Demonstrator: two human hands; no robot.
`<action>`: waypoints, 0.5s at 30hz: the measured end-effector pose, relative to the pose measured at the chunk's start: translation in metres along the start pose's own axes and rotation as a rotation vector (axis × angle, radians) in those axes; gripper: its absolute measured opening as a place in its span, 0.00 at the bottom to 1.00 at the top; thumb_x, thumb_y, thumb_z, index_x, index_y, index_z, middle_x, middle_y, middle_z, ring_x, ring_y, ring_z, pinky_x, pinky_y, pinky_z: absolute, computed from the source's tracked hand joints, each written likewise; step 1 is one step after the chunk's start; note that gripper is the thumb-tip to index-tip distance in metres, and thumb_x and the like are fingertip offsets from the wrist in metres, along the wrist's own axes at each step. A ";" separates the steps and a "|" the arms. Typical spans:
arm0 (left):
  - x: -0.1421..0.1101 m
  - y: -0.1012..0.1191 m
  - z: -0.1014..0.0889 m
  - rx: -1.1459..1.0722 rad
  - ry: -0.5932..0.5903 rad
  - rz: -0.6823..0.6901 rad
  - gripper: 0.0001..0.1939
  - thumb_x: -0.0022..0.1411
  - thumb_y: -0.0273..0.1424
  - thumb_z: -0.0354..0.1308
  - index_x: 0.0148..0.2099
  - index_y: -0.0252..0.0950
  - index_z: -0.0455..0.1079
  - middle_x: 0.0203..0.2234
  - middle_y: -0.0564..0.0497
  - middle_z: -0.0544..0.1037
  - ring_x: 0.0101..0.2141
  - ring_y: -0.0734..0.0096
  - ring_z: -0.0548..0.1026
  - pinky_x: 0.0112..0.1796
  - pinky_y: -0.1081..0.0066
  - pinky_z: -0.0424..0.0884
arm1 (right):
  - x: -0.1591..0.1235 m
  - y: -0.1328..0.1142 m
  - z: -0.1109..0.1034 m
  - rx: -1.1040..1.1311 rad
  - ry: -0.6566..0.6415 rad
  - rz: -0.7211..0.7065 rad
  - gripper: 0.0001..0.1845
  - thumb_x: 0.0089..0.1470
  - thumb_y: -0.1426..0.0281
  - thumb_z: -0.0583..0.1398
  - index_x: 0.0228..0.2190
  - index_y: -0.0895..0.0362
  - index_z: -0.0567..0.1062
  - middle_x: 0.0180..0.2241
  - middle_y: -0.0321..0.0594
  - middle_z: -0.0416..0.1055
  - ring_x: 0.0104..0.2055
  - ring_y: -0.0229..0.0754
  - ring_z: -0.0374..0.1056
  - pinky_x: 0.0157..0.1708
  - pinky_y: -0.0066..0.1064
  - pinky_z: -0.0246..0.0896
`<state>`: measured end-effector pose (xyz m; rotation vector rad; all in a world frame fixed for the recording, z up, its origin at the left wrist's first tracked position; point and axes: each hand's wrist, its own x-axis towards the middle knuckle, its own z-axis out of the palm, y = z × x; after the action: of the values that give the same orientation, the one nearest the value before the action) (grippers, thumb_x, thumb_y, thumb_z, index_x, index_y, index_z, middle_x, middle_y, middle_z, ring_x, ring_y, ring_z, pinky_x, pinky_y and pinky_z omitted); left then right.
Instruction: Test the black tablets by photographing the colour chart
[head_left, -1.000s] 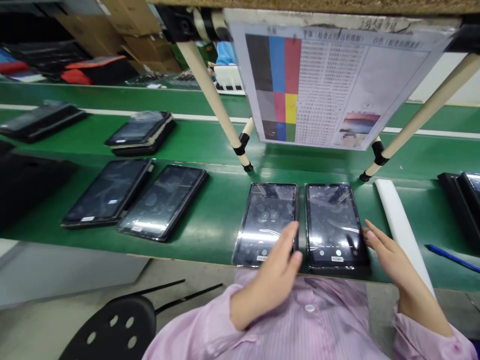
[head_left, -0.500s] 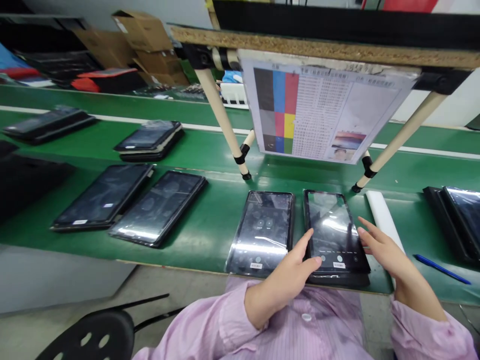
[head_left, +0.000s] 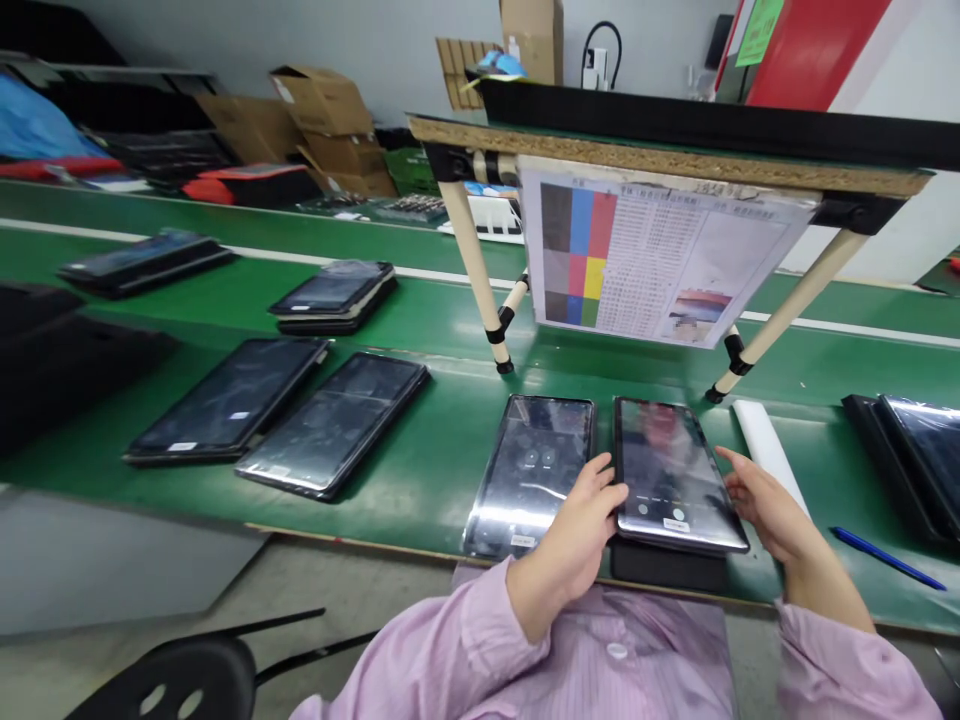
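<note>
A tablet (head_left: 667, 460) with a lit screen and a small white label lies between my two hands, its lower end tilted up off a black flat case (head_left: 667, 568). My left hand (head_left: 581, 530) grips its left edge, thumb by the side of the screen. At the right edge my right hand (head_left: 769, 510) has its fingers curled against the side, the index finger more stretched out. Just left of it a second tablet (head_left: 536, 440), also lit, lies flat on the green bench, partly behind my left hand.
Two dark tablets (head_left: 337, 420) lie further left, with more stacked tablets (head_left: 334, 290) behind. A printed chart (head_left: 645, 260) hangs from a pipe-legged shelf (head_left: 675, 160). To the right are a white bar (head_left: 769, 450), a blue pen (head_left: 889, 558) and black cases with a tablet (head_left: 922, 440).
The view has tipped up slightly. The tablet between my hands has shifted away and tilted, baring more of the black case. My left fingers have moved from over its screen to its edge.
</note>
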<state>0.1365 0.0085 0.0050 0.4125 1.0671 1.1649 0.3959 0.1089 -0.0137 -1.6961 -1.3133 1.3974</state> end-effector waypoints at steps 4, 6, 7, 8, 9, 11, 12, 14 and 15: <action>0.012 -0.004 0.008 -0.025 0.016 -0.114 0.54 0.60 0.37 0.67 0.80 0.34 0.44 0.68 0.34 0.71 0.67 0.54 0.71 0.66 0.58 0.64 | 0.002 0.013 0.028 0.170 0.054 -0.043 0.39 0.63 0.43 0.55 0.65 0.53 0.71 0.51 0.47 0.82 0.53 0.55 0.80 0.55 0.49 0.77; 0.011 -0.006 0.008 0.005 0.022 -0.112 0.56 0.57 0.35 0.69 0.80 0.37 0.44 0.73 0.38 0.63 0.73 0.53 0.61 0.71 0.59 0.55 | -0.006 0.022 0.044 0.113 0.162 -0.064 0.41 0.62 0.42 0.56 0.65 0.54 0.72 0.58 0.48 0.78 0.61 0.57 0.75 0.60 0.52 0.73; 0.008 -0.005 0.006 0.025 0.027 -0.097 0.57 0.56 0.34 0.70 0.80 0.38 0.45 0.75 0.40 0.60 0.74 0.52 0.57 0.72 0.58 0.51 | -0.012 0.025 0.052 0.091 0.217 -0.084 0.42 0.61 0.41 0.57 0.65 0.55 0.71 0.62 0.48 0.75 0.65 0.58 0.72 0.64 0.54 0.69; 0.003 -0.004 0.003 0.067 0.022 -0.054 0.57 0.56 0.33 0.71 0.80 0.39 0.45 0.75 0.40 0.59 0.75 0.52 0.54 0.72 0.57 0.49 | -0.019 0.027 0.059 0.090 0.265 -0.118 0.43 0.61 0.41 0.58 0.67 0.55 0.69 0.66 0.49 0.71 0.68 0.59 0.67 0.67 0.54 0.65; -0.002 -0.003 -0.001 0.130 0.010 0.022 0.56 0.56 0.33 0.71 0.80 0.38 0.45 0.76 0.40 0.58 0.75 0.51 0.55 0.73 0.57 0.48 | -0.027 0.028 0.065 0.114 0.309 -0.174 0.43 0.61 0.42 0.58 0.68 0.54 0.67 0.69 0.48 0.67 0.71 0.58 0.63 0.70 0.54 0.60; -0.014 0.002 -0.010 0.305 -0.017 0.249 0.53 0.58 0.33 0.69 0.79 0.36 0.47 0.75 0.38 0.58 0.74 0.50 0.57 0.73 0.55 0.50 | -0.044 0.022 0.078 0.212 0.366 -0.355 0.41 0.64 0.46 0.58 0.71 0.51 0.62 0.73 0.46 0.59 0.75 0.56 0.57 0.73 0.52 0.55; -0.020 0.004 -0.016 0.401 -0.016 0.380 0.51 0.60 0.34 0.68 0.78 0.36 0.48 0.75 0.38 0.58 0.73 0.50 0.58 0.72 0.54 0.51 | -0.050 0.016 0.084 0.273 0.365 -0.450 0.40 0.66 0.47 0.57 0.72 0.49 0.60 0.74 0.44 0.57 0.76 0.55 0.55 0.74 0.53 0.54; -0.031 0.010 -0.026 0.558 0.044 0.615 0.48 0.62 0.36 0.67 0.78 0.39 0.50 0.74 0.38 0.59 0.73 0.48 0.59 0.72 0.51 0.53 | -0.058 0.001 0.095 0.366 0.289 -0.559 0.38 0.69 0.47 0.51 0.73 0.48 0.58 0.72 0.46 0.62 0.74 0.55 0.60 0.71 0.55 0.59; -0.034 0.013 -0.031 0.624 0.094 0.719 0.48 0.62 0.37 0.68 0.78 0.41 0.50 0.74 0.38 0.60 0.72 0.47 0.60 0.71 0.49 0.55 | -0.059 -0.007 0.099 0.394 0.231 -0.564 0.38 0.69 0.45 0.48 0.72 0.48 0.58 0.69 0.48 0.67 0.71 0.56 0.64 0.69 0.56 0.64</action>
<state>0.1031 -0.0244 0.0160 1.3206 1.4140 1.4603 0.3011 0.0419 -0.0133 -1.0743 -1.1678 1.0076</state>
